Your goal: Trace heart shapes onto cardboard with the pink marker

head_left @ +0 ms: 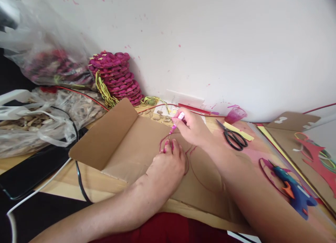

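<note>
A flattened sheet of brown cardboard with a raised flap lies in front of me. Thin curved dark-red lines are drawn on it. My left hand rests on the sheet with its fingers stretched out and pressing down; magenta stains mark the fingertips. What lies under the palm is hidden. My right hand pinches a white and magenta marker, its tip down at the cardboard just beyond my left fingertips, on a curved line.
Black-handled scissors, a pink-stained plastic cup and a blue glue gun lie to the right. Behind the cardboard are peanuts and a stack of magenta rings. Plastic bags and cables crowd the left.
</note>
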The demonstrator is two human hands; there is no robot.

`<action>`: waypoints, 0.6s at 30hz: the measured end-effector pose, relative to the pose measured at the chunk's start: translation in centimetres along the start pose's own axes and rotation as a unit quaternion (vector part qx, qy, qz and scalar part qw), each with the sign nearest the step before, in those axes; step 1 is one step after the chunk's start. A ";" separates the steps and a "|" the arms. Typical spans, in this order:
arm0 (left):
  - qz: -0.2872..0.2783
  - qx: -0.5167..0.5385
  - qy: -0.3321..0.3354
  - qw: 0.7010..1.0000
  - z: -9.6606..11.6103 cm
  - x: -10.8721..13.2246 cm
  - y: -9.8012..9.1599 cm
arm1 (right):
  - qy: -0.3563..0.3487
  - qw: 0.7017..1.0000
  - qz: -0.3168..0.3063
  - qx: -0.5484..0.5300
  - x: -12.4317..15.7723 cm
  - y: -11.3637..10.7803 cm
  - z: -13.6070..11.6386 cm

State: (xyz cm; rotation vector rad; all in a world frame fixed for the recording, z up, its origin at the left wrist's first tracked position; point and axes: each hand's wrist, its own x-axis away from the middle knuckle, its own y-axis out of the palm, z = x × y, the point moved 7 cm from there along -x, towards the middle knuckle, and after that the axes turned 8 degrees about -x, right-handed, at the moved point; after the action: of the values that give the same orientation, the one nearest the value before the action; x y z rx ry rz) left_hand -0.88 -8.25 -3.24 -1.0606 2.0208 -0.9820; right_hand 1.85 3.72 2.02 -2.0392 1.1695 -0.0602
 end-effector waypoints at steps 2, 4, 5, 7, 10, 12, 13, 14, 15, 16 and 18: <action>0.007 0.009 0.001 1.000 0.1 0.0 0.0 | 0.002 1.000 -0.015 -0.007 -0.2 0.7 -0.1; 0.015 0.016 -0.008 1.000 0.1 0.0 0.0 | 0.010 1.000 -0.018 -0.007 -0.4 0.8 0.2; 0.016 0.018 -0.011 1.000 0.1 0.0 0.0 | 0.015 1.000 -0.012 -0.004 -0.4 0.5 0.4; 0.011 0.017 -0.016 1.000 0.0 0.0 0.1 | 0.025 1.000 0.007 0.005 -0.3 -0.3 1.1; -0.001 0.016 -0.014 1.000 0.0 0.0 0.2 | 0.046 0.998 0.031 0.026 0.3 -1.8 2.2; 0.002 0.020 -0.008 1.000 0.0 -0.1 0.2 | 0.062 0.997 0.039 0.040 0.9 -2.7 2.7; 0.003 0.023 -0.004 1.000 0.1 -0.1 0.2 | 0.070 0.996 0.042 0.044 1.2 -3.1 3.0; 0.001 0.025 -0.003 1.000 0.1 0.0 0.3 | 0.078 0.995 0.044 0.048 1.6 -3.5 3.1; -0.002 0.024 -0.003 1.000 0.1 0.0 0.3 | 0.083 0.994 0.044 0.050 1.9 -3.8 3.3; -0.004 0.022 -0.002 1.000 0.1 0.0 0.4 | 0.087 0.994 0.043 0.052 2.1 -4.0 3.3; 0.002 0.018 -0.002 1.000 0.2 0.0 0.3 | 0.090 0.993 0.043 0.062 2.4 -4.3 3.3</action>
State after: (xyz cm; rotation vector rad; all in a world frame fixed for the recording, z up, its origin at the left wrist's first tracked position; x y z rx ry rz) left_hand -0.86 -8.16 -3.56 -1.0386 1.9946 -1.0104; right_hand 7.63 5.06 1.65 -1.9035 1.3299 -0.2724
